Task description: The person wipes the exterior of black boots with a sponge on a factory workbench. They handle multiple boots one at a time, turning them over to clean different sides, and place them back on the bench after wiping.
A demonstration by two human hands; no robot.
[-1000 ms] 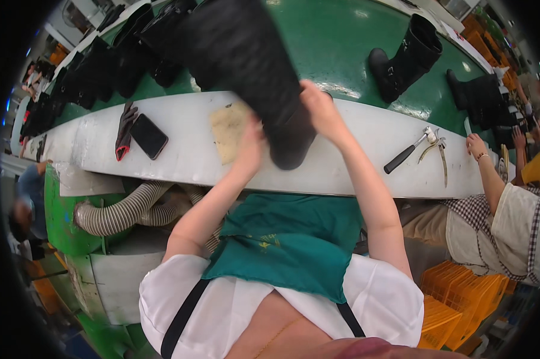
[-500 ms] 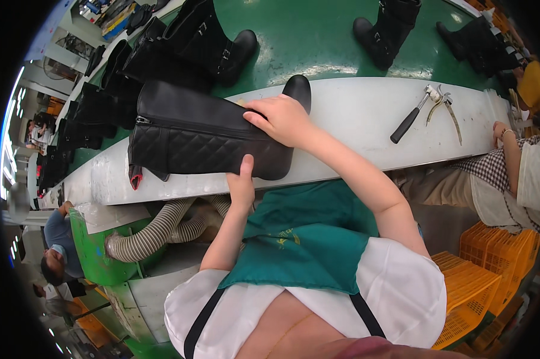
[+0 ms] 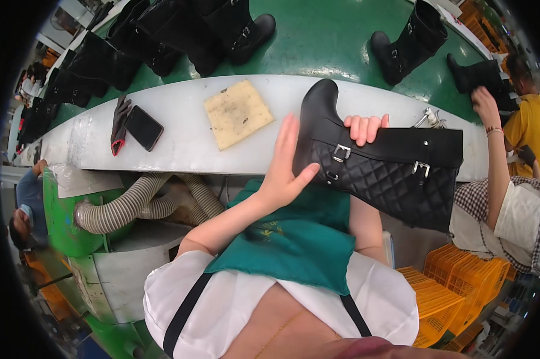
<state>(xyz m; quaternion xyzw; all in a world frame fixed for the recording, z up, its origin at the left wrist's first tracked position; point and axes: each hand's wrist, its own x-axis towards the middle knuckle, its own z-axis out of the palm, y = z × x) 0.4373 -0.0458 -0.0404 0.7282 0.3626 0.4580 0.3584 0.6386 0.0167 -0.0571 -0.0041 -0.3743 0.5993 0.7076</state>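
Observation:
A tall black boot (image 3: 395, 173) with a quilted shaft and silver buckles is held over the front edge of the white work board. Its toe points away from me and its shaft lies toward the right. From behind the boot my right hand (image 3: 365, 128) grips it, fingers curled over the ankle side; the palm is hidden. Beside the boot's sole and heel is my left hand (image 3: 285, 170), open, with its fingers stretched out and the thumb apart. Whether it touches the boot I cannot tell.
On the white board (image 3: 180, 102) lie a yellowish square pad (image 3: 237, 113), a phone (image 3: 144, 127) and a dark glove (image 3: 120, 122). Metal hand tools (image 3: 431, 118) are partly behind the boot. More boots (image 3: 243, 30) stand on the green surface. A co-worker's arm (image 3: 490, 119) reaches in at right.
The boot has been turned round, its shaft swinging from left to right, with its buckled side now showing. My left hand has opened beside the sole. The pad and phone are uncovered.

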